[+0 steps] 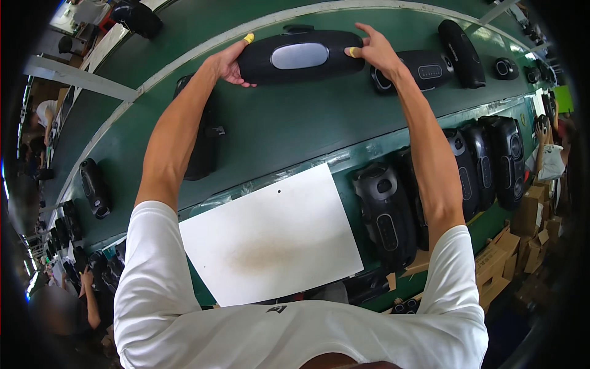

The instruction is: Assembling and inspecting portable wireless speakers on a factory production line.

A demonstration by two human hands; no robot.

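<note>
At arm's length over the green belt [270,126] is a black barrel-shaped portable speaker [264,60] with a silver oval panel on its facing side. My left hand [230,64] grips its left end, the thumb along the top and the fingers curled below. My right hand [377,51] holds the right end, its thumb on the front and one finger stretched out away from it. Both thumbs wear yellow wraps. A dark strap or handle shows on the speaker's far side. Whether its underside touches the belt, I cannot tell.
A white board [276,234] with a brown smudge lies in front of me. Another black speaker [203,144] sits partly behind my left forearm. Several speakers stand on the right ledge, beside one large speaker [385,215]. Cardboard boxes [495,261] are stacked lower right; other people work at both sides.
</note>
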